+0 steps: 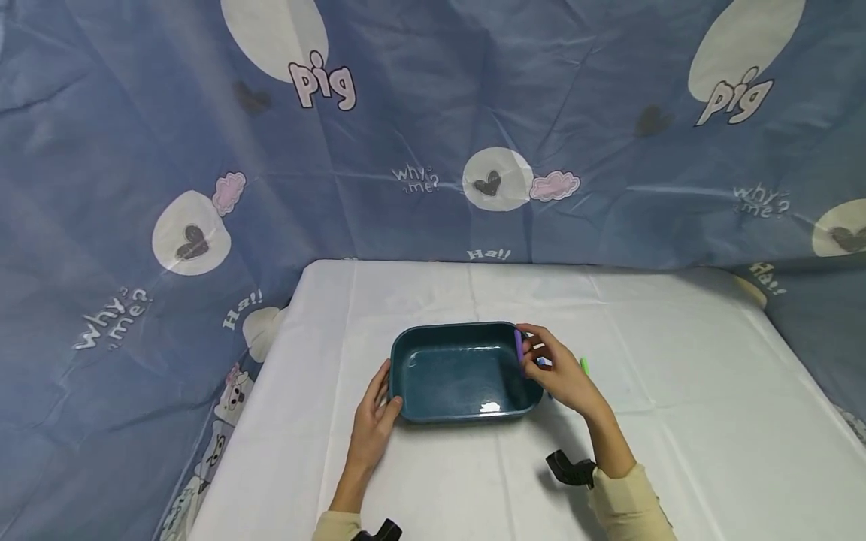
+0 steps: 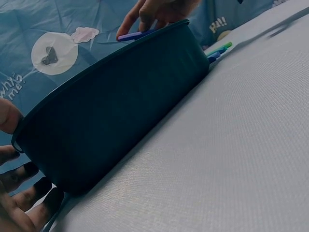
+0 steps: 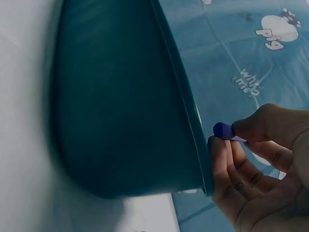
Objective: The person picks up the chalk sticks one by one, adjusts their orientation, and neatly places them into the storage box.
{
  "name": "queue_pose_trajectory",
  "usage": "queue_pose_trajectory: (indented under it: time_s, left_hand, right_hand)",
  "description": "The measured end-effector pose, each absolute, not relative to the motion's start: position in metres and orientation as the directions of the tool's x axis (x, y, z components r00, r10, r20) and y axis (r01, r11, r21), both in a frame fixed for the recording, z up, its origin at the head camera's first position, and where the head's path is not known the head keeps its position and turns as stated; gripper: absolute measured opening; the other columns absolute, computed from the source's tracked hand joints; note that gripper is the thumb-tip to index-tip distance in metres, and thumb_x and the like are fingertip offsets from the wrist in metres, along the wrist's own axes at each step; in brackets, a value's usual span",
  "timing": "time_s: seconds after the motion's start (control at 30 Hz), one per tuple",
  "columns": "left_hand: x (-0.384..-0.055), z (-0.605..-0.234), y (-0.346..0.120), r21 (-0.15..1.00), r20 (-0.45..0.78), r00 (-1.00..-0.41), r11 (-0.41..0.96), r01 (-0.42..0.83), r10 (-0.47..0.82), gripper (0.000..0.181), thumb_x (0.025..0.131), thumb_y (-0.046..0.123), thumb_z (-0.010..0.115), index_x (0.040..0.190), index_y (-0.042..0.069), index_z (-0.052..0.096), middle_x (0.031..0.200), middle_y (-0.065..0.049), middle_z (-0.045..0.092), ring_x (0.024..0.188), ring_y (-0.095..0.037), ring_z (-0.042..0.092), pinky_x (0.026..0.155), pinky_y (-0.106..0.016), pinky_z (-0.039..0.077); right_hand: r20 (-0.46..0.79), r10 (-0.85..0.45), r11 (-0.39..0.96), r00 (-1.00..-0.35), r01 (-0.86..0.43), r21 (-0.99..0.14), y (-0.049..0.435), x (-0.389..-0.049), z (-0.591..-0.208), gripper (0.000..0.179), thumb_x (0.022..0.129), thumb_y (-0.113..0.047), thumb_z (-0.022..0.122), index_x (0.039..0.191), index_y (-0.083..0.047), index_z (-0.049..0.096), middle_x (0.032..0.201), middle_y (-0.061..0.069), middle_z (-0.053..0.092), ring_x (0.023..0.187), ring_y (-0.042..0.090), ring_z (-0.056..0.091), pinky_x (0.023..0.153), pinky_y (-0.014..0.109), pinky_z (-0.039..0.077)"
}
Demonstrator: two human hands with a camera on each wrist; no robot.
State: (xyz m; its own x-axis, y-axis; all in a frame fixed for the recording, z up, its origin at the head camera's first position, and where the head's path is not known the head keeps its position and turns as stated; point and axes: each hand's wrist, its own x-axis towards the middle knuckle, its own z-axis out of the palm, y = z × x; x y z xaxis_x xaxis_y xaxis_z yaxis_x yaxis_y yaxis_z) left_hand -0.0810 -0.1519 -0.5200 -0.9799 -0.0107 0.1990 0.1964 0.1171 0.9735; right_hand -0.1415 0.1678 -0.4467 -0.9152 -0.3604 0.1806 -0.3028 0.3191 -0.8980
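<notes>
A deep teal rectangular dish [image 1: 467,417] rests on the white-covered table. My left hand [image 1: 373,428] grips its left end, with the thumb at the rim and the fingers spread along the outer wall [image 2: 111,111]. Over the dish's right rim, my right hand [image 1: 561,372] pinches a slim purple marker [image 1: 519,346] between thumb and fingers. In the right wrist view the round end of the purple marker [image 3: 223,130] points toward the camera, just beside the rim. The left wrist view shows the marker [image 2: 136,36] at rim height.
Beyond the dish's right end, a green marker [image 1: 585,366] and a blue marker [image 2: 214,57] lie on the table, partly hidden by the right hand in the head view. White cloth [image 1: 325,323] covers the table. A blue printed curtain [image 1: 406,120] hangs behind it.
</notes>
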Motion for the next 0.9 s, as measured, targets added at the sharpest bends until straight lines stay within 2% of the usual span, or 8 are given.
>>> queue_pose_trajectory:
  time_s: [0.1, 0.27, 0.47, 0.53, 0.63, 0.77, 0.9]
  left_hand:
    - [-0.079, -0.52, -0.15, 0.978, 0.174, -0.985, 0.115, 0.172, -0.011, 0.06, 0.094, 0.002, 0.053, 0.148, 0.017, 0.031, 0.154, -0.009, 0.03, 0.14, -0.028, 0.033, 0.097, -0.01, 0.039]
    - [-0.078, -0.52, -0.15, 0.976, 0.185, -0.982, 0.121, 0.181, -0.024, 0.061, 0.094, 0.002, 0.053, 0.148, 0.015, 0.03, 0.153, -0.012, 0.031, 0.139, -0.03, 0.034, 0.096, -0.009, 0.039]
    - [-0.079, -0.519, -0.15, 0.975, 0.182, -0.983, 0.138, 0.177, -0.024, 0.061, 0.094, 0.004, 0.055, 0.149, 0.015, 0.03, 0.154, -0.011, 0.03, 0.139, -0.029, 0.034, 0.097, -0.01, 0.038]
    - [-0.078, -0.52, -0.15, 0.974, 0.175, -0.984, 0.151, 0.167, -0.036, 0.061, 0.094, 0.006, 0.055, 0.148, 0.017, 0.031, 0.153, -0.01, 0.032, 0.138, -0.029, 0.035, 0.096, -0.009, 0.038]
    - [-0.075, -0.511, -0.148, 0.975, 0.159, -0.987, 0.16, 0.152, -0.034, 0.06, 0.094, 0.006, 0.054, 0.149, 0.014, 0.03, 0.153, -0.012, 0.032, 0.138, -0.031, 0.035, 0.097, -0.01, 0.038]
    - [-0.076, -0.506, -0.147, 0.976, 0.163, -0.986, 0.15, 0.157, -0.028, 0.06, 0.094, 0.004, 0.054, 0.148, 0.012, 0.03, 0.152, -0.014, 0.032, 0.138, -0.032, 0.035, 0.097, -0.01, 0.039]
    - [-0.08, -0.519, -0.149, 0.972, 0.187, -0.982, 0.149, 0.18, -0.036, 0.06, 0.094, 0.006, 0.055, 0.148, 0.018, 0.032, 0.151, -0.011, 0.035, 0.138, -0.031, 0.037, 0.095, -0.01, 0.04]
  right_hand:
    - [0.182, -0.347, 0.318, -0.92, -0.298, -0.9, 0.167, -0.145, -0.457, 0.056, 0.085, 0.01, 0.055, 0.137, -0.007, 0.042, 0.103, 0.017, 0.052, 0.087, 0.03, 0.06, 0.068, 0.023, 0.054]
    - [0.183, -0.357, 0.292, -0.916, -0.295, -0.91, 0.16, -0.146, -0.462, 0.057, 0.085, 0.007, 0.055, 0.138, -0.009, 0.042, 0.105, 0.015, 0.052, 0.087, 0.021, 0.06, 0.069, 0.025, 0.055]
    - [0.176, -0.348, 0.297, -0.921, -0.286, -0.911, 0.154, -0.145, -0.464, 0.057, 0.086, 0.008, 0.056, 0.139, -0.007, 0.042, 0.107, 0.014, 0.053, 0.089, 0.02, 0.059, 0.072, 0.024, 0.054]
    - [0.183, -0.353, 0.294, -0.917, -0.295, -0.909, 0.153, -0.145, -0.464, 0.056, 0.086, 0.007, 0.056, 0.139, -0.008, 0.042, 0.107, 0.015, 0.053, 0.089, 0.02, 0.059, 0.073, 0.023, 0.054]
    - [0.184, -0.362, 0.296, -0.914, -0.3, -0.907, 0.149, -0.142, -0.456, 0.056, 0.086, 0.009, 0.055, 0.138, -0.006, 0.042, 0.107, 0.019, 0.053, 0.089, 0.025, 0.06, 0.072, 0.023, 0.053]
    - [0.17, -0.366, 0.301, -0.915, -0.289, -0.908, 0.143, -0.135, -0.437, 0.055, 0.085, 0.011, 0.054, 0.137, -0.005, 0.042, 0.107, 0.024, 0.052, 0.091, 0.036, 0.059, 0.072, 0.024, 0.053]
    - [0.168, -0.362, 0.289, -0.917, -0.282, -0.915, 0.139, -0.139, -0.439, 0.055, 0.086, 0.011, 0.054, 0.138, -0.003, 0.041, 0.107, 0.025, 0.052, 0.092, 0.04, 0.059, 0.072, 0.027, 0.054]
